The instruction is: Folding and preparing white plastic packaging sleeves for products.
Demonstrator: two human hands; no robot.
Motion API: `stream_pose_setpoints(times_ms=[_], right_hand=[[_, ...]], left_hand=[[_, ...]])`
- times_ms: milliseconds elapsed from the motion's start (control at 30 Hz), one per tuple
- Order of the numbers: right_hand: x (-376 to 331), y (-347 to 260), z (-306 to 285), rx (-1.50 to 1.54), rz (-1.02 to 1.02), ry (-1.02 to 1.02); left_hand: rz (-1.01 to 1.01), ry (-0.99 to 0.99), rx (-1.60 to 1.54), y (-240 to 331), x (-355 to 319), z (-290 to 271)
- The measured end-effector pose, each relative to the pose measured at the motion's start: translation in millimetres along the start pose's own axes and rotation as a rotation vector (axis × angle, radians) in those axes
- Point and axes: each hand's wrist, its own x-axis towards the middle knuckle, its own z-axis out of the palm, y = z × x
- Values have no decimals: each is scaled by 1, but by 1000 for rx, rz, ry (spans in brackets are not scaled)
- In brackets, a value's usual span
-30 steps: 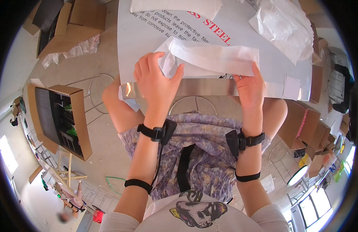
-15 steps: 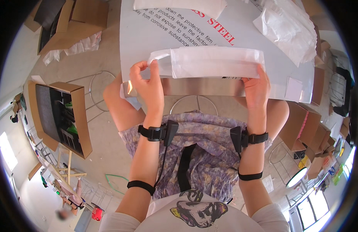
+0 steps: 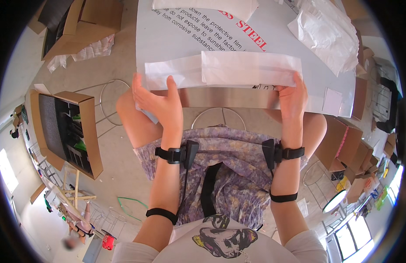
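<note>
A steel table covered in white protective film fills the upper centre of the frame, above a concrete floor with an open cardboard box at the left. A long white paper bag lies flat across the table's near edge. The left hand has its fingers spread open, touching the bag's left end. The right hand pinches its right end. Crumpled white bags sit at upper right.
</note>
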Motion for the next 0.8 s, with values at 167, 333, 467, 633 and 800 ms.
stream_pose_setpoints(times_ms=[167,333,467,633,800], right_hand=[[3,-5,-3,-38,3,-12],[3,-7,-3,-54,15,-8],[0,-8,-5,-99,-24,-44],[-9,-5,-5,-347,-153,29],[-11,-4,-5,-652,-234,179]], left_hand=[[469,-357,-54,35,11,-6],[593,-657,-23,38,26,8],[595,-719,-50,36,31,15],[568,-742,-91,34,33,17],[562,-729,-104,33,33,16]])
